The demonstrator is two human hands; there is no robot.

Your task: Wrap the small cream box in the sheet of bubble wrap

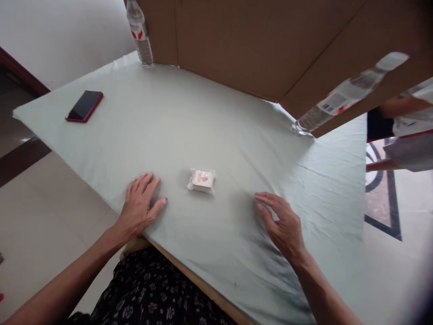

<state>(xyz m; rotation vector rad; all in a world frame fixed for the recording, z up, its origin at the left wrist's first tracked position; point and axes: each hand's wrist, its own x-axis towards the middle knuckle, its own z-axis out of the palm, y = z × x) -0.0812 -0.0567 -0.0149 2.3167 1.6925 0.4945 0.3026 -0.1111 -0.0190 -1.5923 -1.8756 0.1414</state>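
Note:
A small white block in clear plastic wrap with red print point(203, 179) lies on the pale green tablecloth point(189, 122); its exact kind I cannot make out. To its left, my left hand point(141, 203) rests flat near the table's front edge, fingers spread and holding nothing. On the other side of the block, my right hand point(282, 223) hovers at or just above the cloth. Its fingers are loosely curved, with a gap between thumb and forefinger and nothing in it. Neither hand touches the block.
A brown cardboard panel point(230, 49) stands across the back. One water bottle point(140, 38) is upright at its left; another bottle point(338, 101) stands at its right, appearing slanted. A red-cased phone point(84, 106) lies far left. Another person's arm point(402, 106) shows at the right.

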